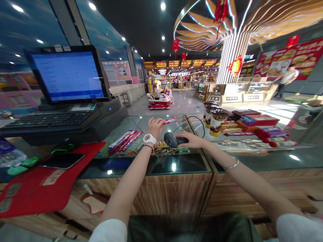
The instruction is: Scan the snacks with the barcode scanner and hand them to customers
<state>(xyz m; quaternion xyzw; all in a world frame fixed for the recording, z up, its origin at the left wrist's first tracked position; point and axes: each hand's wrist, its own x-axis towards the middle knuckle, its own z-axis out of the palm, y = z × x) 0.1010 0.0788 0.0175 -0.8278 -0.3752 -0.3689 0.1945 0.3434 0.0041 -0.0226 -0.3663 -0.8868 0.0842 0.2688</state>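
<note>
My left hand (155, 127), with a white watch on the wrist, is closed on a red candy bar (170, 120) and holds it up over the glass counter (141, 125). My right hand (189, 139) grips a dark handheld barcode scanner (170, 139) whose head lies close below the bar. The scanner's black cable (194, 121) loops away across the glass. A row of red candy bars (125, 140) lies to the left of my left wrist.
A cash register with a blue screen (68, 75) and keyboard (47, 120) stands at the left, with a phone (62, 160) on a red mat (37, 183). Three paper cups (217, 121) and stacked snack packs (257, 129) sit at the right. A ride-on toy car (159, 100) stands in the hall beyond.
</note>
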